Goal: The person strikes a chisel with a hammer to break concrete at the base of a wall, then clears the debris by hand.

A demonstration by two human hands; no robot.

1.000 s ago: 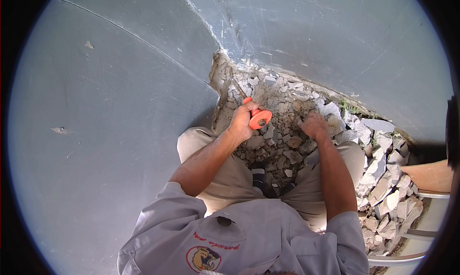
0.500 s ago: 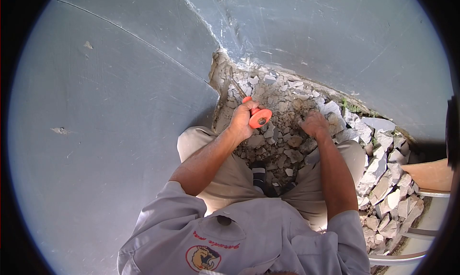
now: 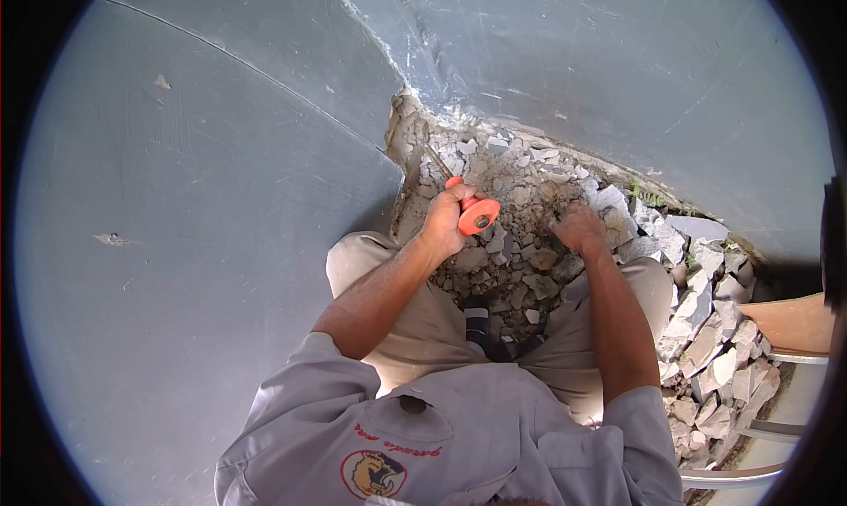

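Observation:
My left hand (image 3: pixel 444 224) is wrapped round a chisel (image 3: pixel 479 215) with an orange hand guard. Its metal shank (image 3: pixel 436 160) slants up and left, with the tip among the broken pieces by the wall corner. My right hand (image 3: pixel 580 227) rests low on the rubble (image 3: pixel 516 184), fingers curled down into the bits of plaster and stone. Whatever those fingers hold, if anything, is hidden. Loose grey chips and brown crumbs surround both hands.
Grey painted walls (image 3: pixel 238 206) meet at a broken corner above the rubble. A heap of plaster slabs (image 3: pixel 719 365) lies to the right, beside a brown curved panel (image 3: pixel 790 321) and metal rails (image 3: pixel 732 478). Small green plants (image 3: pixel 648 195) grow along the wall's foot. My knees flank the rubble.
Almost nothing differs. My left hand keeps its grip on the chisel, and my right hand stays at the same spot in the rubble.

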